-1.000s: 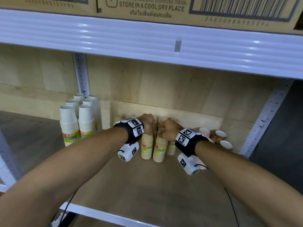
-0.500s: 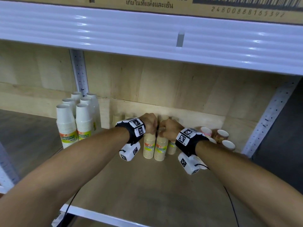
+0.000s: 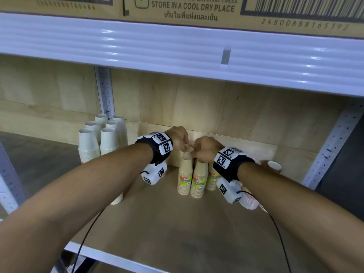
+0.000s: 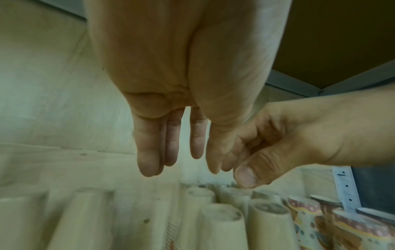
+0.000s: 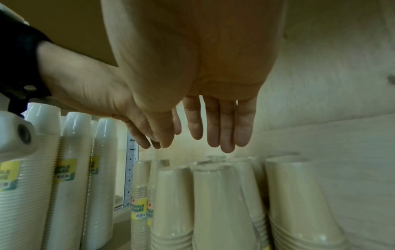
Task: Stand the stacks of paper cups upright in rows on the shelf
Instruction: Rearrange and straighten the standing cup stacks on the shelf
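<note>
The left hand (image 3: 178, 139) and the right hand (image 3: 205, 149) hang side by side, nearly touching, just above the tops of the tan cup stacks (image 3: 192, 177). In the wrist views both hands have their fingers hanging down, straight and relaxed, gripping nothing. The left fingers (image 4: 149, 152) point down over the tan stacks (image 4: 220, 226), with a gap of air under the tips. The right fingers (image 5: 226, 128) likewise hang above the tan stacks (image 5: 215, 203) without touching them. In the left wrist view the right hand (image 4: 278, 138) sits close by, its thumb bent toward its fingers right over a cup top; whether it touches that cup is unclear.

The shelf (image 3: 177, 223) is a pale wooden board with a white metal front edge, backed by plywood panels. Perforated white uprights (image 3: 104, 91) stand at the rear left and at the right side. Above runs a white ribbed beam (image 3: 157, 46) carrying cardboard boxes (image 3: 193, 8) printed "STORE IN A COOL DRY PLACE".

The tan stacks stand upside down in a tight cluster near the back wall, middle of the shelf, with yellow labels on their sides. To the left, well apart from the hands, white cup stacks (image 3: 98, 142) stand in two neat rows beside the rear upright. To the right, patterned cup stacks (image 3: 274, 166) sit behind the right wrist, partly hidden.
</note>
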Demonstrator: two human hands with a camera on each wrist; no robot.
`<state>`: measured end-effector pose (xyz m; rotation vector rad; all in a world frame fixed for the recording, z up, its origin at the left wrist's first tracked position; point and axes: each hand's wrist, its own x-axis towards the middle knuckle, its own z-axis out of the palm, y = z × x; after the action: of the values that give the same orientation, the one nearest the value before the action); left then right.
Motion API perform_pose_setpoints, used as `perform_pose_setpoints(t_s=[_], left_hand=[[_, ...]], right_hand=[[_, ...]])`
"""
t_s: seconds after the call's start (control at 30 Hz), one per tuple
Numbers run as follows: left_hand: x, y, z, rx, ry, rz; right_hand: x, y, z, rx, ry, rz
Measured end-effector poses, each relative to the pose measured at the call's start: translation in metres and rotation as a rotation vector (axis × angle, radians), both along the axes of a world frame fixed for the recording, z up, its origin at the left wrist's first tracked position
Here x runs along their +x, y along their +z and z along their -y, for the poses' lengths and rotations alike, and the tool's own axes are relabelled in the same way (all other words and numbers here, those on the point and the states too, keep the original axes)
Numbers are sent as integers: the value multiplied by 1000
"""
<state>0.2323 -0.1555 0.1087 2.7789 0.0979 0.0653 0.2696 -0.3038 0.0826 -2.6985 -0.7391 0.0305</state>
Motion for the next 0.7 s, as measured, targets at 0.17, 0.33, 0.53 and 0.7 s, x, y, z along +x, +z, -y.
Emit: perform_pose_setpoints(t_s=[0.17, 0.33, 0.53, 0.7], left_hand=[[3, 15, -26, 7, 55, 30], [7, 15, -55, -16, 150, 56], [14, 7, -78, 6, 268, 43], [27, -9, -92, 103, 310, 2]], right_hand=[[-2, 14, -19, 25, 22, 48], [-3, 19, -48, 39, 74, 57], [-6, 20, -83, 23, 139, 81], [-3, 23, -107, -19, 172, 56]])
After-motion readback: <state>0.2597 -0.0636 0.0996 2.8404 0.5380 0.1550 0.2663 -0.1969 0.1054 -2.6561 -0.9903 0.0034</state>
